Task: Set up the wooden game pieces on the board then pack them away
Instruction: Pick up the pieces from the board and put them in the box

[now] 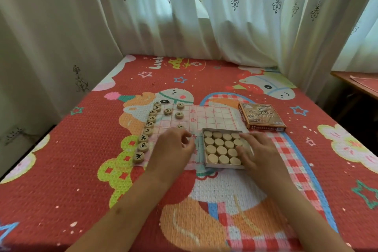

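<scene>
Hands were apart: right hand (259, 149) flat on pale round wooden pieces (222, 150), 3 o'clock in white cardboard tray (224, 166); left hand (173, 145) curled, contents unclear; single lifts looked safest.

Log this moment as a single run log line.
left hand: curled over board, grasp unclear | right hand: resting on tray | placed pieces: along board's left edge | lid: right of tray

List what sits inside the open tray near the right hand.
The tray holds round wooden pieces in rows, blank faces up. The right hand covers the tray's right column, so the full count is hidden, as is anything beneath the top layer.
</scene>
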A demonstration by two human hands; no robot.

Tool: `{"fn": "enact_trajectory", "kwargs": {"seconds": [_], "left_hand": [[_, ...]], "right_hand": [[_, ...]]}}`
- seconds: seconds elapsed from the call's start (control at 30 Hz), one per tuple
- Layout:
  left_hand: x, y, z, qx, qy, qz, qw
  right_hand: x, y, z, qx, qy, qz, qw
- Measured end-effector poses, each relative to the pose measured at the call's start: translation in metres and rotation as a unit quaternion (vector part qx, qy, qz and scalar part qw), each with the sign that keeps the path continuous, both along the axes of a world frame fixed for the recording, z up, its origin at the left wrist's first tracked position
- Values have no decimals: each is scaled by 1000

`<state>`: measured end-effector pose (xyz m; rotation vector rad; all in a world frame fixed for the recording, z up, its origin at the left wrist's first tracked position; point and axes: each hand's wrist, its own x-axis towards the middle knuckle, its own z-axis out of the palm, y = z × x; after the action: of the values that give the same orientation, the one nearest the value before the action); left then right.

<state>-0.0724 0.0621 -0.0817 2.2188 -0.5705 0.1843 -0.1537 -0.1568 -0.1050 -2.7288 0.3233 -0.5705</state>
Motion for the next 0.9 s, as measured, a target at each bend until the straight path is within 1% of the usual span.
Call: {"fn": "enact_trajectory", "kwargs": {"seconds": [0.07, 0.13, 0.23, 0.33, 0.37, 0.4, 0.47, 0.5, 0.53, 0.57, 0.63, 0.7, 0.83, 0.9], "left_hand": [[16, 12, 8, -7, -33, 14, 999], [35, 23, 13, -1, -78, 21, 997], [70, 38, 13, 23, -118, 30, 992], [105, 53, 11, 26, -115, 42, 992], [115, 57, 10, 23, -108, 43, 993], [126, 61, 8, 20, -102, 47, 993], [148, 65, 4, 25, -87, 60, 994], [157, 64, 2, 30, -74, 63, 995], [165, 63, -1, 34, -58, 60, 996], [171, 61, -3, 36, -45, 51, 997], [180, 57, -12, 34, -27, 38, 998], [184, 55, -23, 28, -16, 38, 999], [192, 57, -37, 12, -2, 21, 1000], [196, 58, -37, -7, 2, 16, 1000]], "right_hand": [[9, 2, 5, -19, 74, 81, 994], [21, -2, 7, -28, 144, 125, 981], [36, -11, 5, -70, 201, 114, 970], [40, -16, 2, -66, 240, 94, 964], [39, -13, 2, -55, 229, 89, 968], [38, -7, 4, -42, 197, 87, 976], [35, 14, 11, -2, 85, 74, 994], [33, 27, 16, 19, 32, 70, 997], [33, 43, 19, 25, -2, 81, 996], [33, 59, 23, 21, -6, 103, 994], [34, 90, 25, 5, 37, 164, 986], [40, 108, 21, -5, 74, 199, 977], [50, 117, 10, 7, 93, 210, 973], [55, 112, 13, 27, 64, 189, 979]]}}
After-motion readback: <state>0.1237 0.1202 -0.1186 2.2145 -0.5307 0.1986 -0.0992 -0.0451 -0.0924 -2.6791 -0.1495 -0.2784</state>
